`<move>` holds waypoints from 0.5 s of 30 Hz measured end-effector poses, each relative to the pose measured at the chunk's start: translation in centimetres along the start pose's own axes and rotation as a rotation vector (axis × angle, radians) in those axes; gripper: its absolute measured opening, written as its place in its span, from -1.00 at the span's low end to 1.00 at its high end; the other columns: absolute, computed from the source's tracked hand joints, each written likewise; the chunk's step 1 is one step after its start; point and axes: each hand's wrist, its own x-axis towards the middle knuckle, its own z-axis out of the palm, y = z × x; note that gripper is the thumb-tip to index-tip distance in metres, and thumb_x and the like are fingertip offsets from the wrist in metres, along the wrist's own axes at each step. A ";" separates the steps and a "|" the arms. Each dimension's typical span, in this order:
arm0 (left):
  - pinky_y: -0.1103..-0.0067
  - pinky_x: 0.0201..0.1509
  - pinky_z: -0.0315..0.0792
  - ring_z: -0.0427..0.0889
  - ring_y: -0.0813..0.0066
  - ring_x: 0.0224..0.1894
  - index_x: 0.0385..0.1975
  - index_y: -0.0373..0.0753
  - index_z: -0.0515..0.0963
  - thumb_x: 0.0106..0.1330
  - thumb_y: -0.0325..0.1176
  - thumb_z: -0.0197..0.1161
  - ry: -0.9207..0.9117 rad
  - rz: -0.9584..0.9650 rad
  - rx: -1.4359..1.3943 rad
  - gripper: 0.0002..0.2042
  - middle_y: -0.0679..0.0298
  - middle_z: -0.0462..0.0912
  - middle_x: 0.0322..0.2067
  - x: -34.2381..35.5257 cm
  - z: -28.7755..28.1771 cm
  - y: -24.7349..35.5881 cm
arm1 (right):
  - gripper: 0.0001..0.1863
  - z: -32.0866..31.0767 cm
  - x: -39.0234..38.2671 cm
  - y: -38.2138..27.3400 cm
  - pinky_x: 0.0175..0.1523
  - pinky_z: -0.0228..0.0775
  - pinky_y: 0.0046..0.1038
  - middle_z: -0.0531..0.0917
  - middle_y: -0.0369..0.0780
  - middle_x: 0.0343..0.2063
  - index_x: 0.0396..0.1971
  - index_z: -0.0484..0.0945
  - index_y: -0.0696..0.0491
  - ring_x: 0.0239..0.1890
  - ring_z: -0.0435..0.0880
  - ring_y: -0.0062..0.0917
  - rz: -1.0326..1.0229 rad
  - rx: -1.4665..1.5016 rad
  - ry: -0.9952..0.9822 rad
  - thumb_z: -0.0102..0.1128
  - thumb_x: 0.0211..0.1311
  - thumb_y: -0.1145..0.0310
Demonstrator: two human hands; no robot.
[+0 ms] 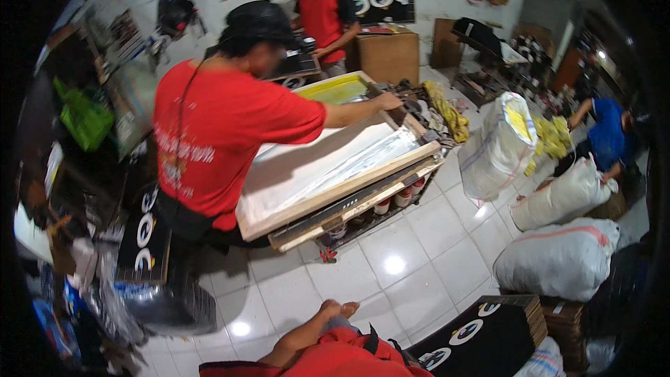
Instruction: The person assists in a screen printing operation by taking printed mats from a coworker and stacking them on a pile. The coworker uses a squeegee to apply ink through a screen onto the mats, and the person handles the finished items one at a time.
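My left hand is held low before my red shirt, its grip too indistinct for me to tell clenched from loose; my right is out of view. The stack of black printed sheets lies to my right, while ahead a co-worker leans over a wooden frame.

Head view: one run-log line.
left hand: lower center, held item unclear; right hand: not seen; co-worker's hand: at wooden frame; black panels: stacked, lower right
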 end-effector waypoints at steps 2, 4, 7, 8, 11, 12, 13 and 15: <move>0.57 -0.67 0.24 0.35 0.56 -0.73 -0.69 -0.16 0.51 0.09 -0.13 0.21 0.144 -0.004 -0.224 -0.73 0.35 0.45 -0.75 -0.2 -0.2 1.4 | -0.81 0.1 0.5 1.2 -0.43 0.43 -0.34 0.63 -0.25 -0.58 -0.61 0.61 -0.07 -0.49 0.62 -0.37 -0.015 0.077 0.053 0.05 -0.07 0.20; 0.57 -0.68 0.22 0.36 0.57 -0.72 -0.68 -0.15 0.52 0.09 -0.13 0.21 0.240 0.149 -0.345 -0.75 0.36 0.46 -0.74 -1.3 0.0 2.2 | -0.78 -0.5 0.9 1.6 -0.44 0.43 -0.34 0.62 -0.23 -0.61 -0.63 0.60 -0.05 -0.52 0.62 -0.37 -0.093 0.105 0.104 0.01 -0.02 0.20; 0.55 -0.65 0.25 0.37 0.58 -0.70 -0.64 -0.15 0.53 0.07 -0.11 0.22 0.083 -0.063 -0.349 -0.75 0.36 0.48 -0.69 -3.9 0.8 2.4 | -0.71 -2.6 0.8 0.6 -0.46 0.42 -0.34 0.61 -0.20 -0.64 -0.67 0.60 -0.01 -0.57 0.61 -0.37 -0.312 -0.093 0.190 -0.04 0.07 0.20; 0.54 -0.64 0.27 0.38 0.58 -0.68 -0.63 -0.16 0.54 0.06 -0.09 0.23 -0.031 -0.213 -0.326 -0.74 0.36 0.50 -0.67 -4.5 1.0 2.3 | -0.80 -3.5 1.0 -0.3 -0.41 0.46 -0.46 0.64 -0.23 -0.56 -0.45 0.61 0.05 -0.54 0.61 -0.52 0.310 0.609 0.097 -0.03 0.04 0.39; 0.46 -0.47 0.44 0.52 0.51 -0.57 -0.55 -0.20 0.58 0.01 -0.09 0.25 0.207 0.153 0.026 -0.73 0.25 0.58 -0.56 -7.0 3.2 0.3 | -0.82 -5.8 1.1 -2.0 -0.43 0.46 -0.51 0.61 -0.18 -0.59 -0.53 0.57 0.20 -0.56 0.59 -0.51 0.400 0.906 0.161 -0.04 0.05 0.49; 0.46 -0.43 0.47 0.55 0.49 -0.55 -0.54 -0.21 0.59 0.00 -0.10 0.25 0.227 0.228 0.246 -0.73 0.23 0.59 -0.54 -7.0 3.5 -0.4 | -0.84 -6.5 1.4 -2.0 -0.43 0.47 -0.50 0.61 -0.18 -0.59 -0.55 0.56 0.22 -0.56 0.59 -0.49 0.328 0.961 0.138 -0.02 0.04 0.51; 0.50 -0.37 0.48 0.58 0.44 -0.51 -0.52 -0.26 0.60 -0.04 -0.12 0.27 0.199 0.014 -0.132 -0.71 0.18 0.61 -0.51 -6.9 3.6 -1.1 | -0.82 -6.7 1.5 -1.9 -0.63 0.33 -0.51 0.53 -0.19 -0.69 -0.44 0.53 0.22 -0.72 0.48 -0.52 0.321 1.050 0.134 -0.08 0.08 0.50; 0.52 -0.36 0.48 0.58 0.43 -0.52 -0.51 -0.29 0.59 -0.03 -0.12 0.26 0.183 -0.045 -0.259 -0.69 0.17 0.61 -0.51 -6.1 3.5 -2.5 | -0.81 -6.5 1.4 -0.9 -0.63 0.31 -0.51 0.53 -0.21 -0.71 -0.53 0.55 0.21 -0.72 0.48 -0.53 0.035 0.678 0.115 -0.07 0.06 0.49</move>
